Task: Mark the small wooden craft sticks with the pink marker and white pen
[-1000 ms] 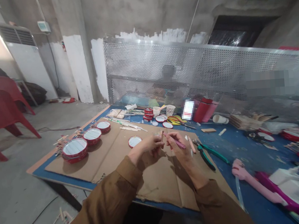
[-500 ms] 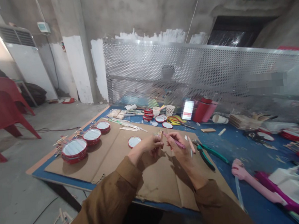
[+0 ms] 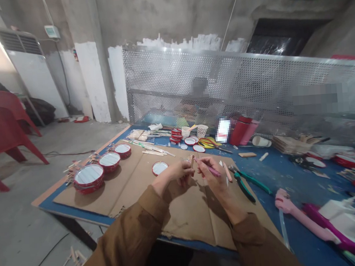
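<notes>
My left hand [image 3: 182, 172] is closed on a small wooden stick [image 3: 192, 162], held upright above the cardboard [image 3: 183, 219]. Close to its right, my right hand [image 3: 210, 172] pinches a pink-purple pen-like tool [image 3: 213, 171], whose tip is at the stick. A round red-rimmed lid [image 3: 159, 168] lies on the cardboard just left of my left hand. Pliers with green handles [image 3: 245, 187] rest to the right of my right hand, near a pinkish stick [image 3: 227, 172].
Red-rimmed round tins [image 3: 88, 177] stand at the left. Cups [image 3: 201, 131], yellow scissors [image 3: 207, 142], a lit phone [image 3: 222, 130] and a red bottle [image 3: 240, 131] line the back, before a perforated metal screen [image 3: 174, 84]. A pink glue gun [image 3: 305, 217] lies at the right.
</notes>
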{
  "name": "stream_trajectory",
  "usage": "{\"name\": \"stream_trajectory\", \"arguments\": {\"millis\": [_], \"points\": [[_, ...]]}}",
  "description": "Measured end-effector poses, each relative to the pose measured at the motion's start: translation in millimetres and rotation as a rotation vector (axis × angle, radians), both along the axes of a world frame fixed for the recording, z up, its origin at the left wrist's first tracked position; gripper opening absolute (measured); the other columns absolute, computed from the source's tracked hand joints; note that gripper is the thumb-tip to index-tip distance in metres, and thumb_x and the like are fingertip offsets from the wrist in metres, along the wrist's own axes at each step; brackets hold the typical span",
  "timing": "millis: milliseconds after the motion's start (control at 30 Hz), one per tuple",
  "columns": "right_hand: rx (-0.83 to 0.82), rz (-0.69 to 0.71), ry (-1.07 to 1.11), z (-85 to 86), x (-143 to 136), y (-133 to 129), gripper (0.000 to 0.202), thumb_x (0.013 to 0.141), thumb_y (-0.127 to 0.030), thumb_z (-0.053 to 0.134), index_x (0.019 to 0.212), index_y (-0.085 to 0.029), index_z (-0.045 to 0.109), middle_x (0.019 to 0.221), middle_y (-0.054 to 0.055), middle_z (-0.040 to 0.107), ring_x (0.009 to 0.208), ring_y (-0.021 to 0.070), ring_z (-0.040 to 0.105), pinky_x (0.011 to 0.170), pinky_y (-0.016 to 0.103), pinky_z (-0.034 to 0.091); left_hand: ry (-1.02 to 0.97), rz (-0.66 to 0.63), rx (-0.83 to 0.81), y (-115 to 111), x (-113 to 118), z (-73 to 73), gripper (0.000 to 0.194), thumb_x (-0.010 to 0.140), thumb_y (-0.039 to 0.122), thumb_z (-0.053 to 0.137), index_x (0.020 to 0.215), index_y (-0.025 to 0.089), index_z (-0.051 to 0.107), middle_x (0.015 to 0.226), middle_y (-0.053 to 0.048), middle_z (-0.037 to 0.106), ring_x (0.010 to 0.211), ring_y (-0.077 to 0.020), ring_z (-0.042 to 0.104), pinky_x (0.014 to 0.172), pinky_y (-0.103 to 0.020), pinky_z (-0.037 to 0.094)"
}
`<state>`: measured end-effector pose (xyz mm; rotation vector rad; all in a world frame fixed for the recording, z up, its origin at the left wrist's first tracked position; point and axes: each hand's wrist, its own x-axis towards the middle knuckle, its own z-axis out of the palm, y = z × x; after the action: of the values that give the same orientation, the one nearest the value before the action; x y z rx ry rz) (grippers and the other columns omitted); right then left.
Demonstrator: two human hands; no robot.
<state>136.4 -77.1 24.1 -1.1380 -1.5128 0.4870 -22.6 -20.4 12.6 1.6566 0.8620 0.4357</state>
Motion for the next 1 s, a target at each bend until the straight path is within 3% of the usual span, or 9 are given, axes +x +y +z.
{"name": "stream_trajectory", "arguments": {"millis": [367,567,833,1000], "points": [[-0.036,0.026,0.009,4.2,-2.6,-1.6,0.035,0.086,-0.055,0.061,0.086,-0.02,0.065,0.064,0.001,0.063,0.054,0.0148,0.055,0.05,0.027,0.043,0.0,-0.016,-0.002,-1.5,-2.0,2.1,0.03,0.093,0.046,0.055,0.093,0.015,0.055,0.057,0.002,0.056,0.043,-0.0098,0.055,0.047,-0.021,0.044],[-0.072,-0.065,0.08,5.6,-0.8,-2.1,0.039,0.083,-0.058,0.064,0.083,-0.02,0.063,0.067,0.002,0.064,0.055,0.0153,0.058,0.053,0.028,0.046,0.037,0.02,0.004,-2.3,-0.3,2.2,0.017,0.095,0.032,0.05,0.089,0.017,0.051,0.055,0.005,0.054,0.041,-0.0095,0.054,0.046,-0.021,0.044],[-0.045,0.01,0.045,3.1,-1.6,-1.6,0.034,0.085,-0.055,0.063,0.084,-0.021,0.063,0.065,0.001,0.063,0.055,0.0148,0.056,0.05,0.027,0.044,-0.003,0.006,-0.001,-4.3,-1.3,4.1,0.03,0.092,0.046,0.056,0.089,0.016,0.054,0.054,0.004,0.054,0.04,-0.0085,0.052,0.045,-0.02,0.042],[-0.044,0.032,0.036,0.4,-0.6,-0.5,0.034,0.085,-0.054,0.062,0.087,-0.021,0.064,0.067,0.001,0.064,0.057,0.0159,0.057,0.051,0.027,0.044,0.016,-0.001,0.006,-4.6,-1.9,6.1,0.026,0.092,0.041,0.054,0.089,0.016,0.053,0.056,0.003,0.055,0.042,-0.0091,0.053,0.046,-0.021,0.043]]}}
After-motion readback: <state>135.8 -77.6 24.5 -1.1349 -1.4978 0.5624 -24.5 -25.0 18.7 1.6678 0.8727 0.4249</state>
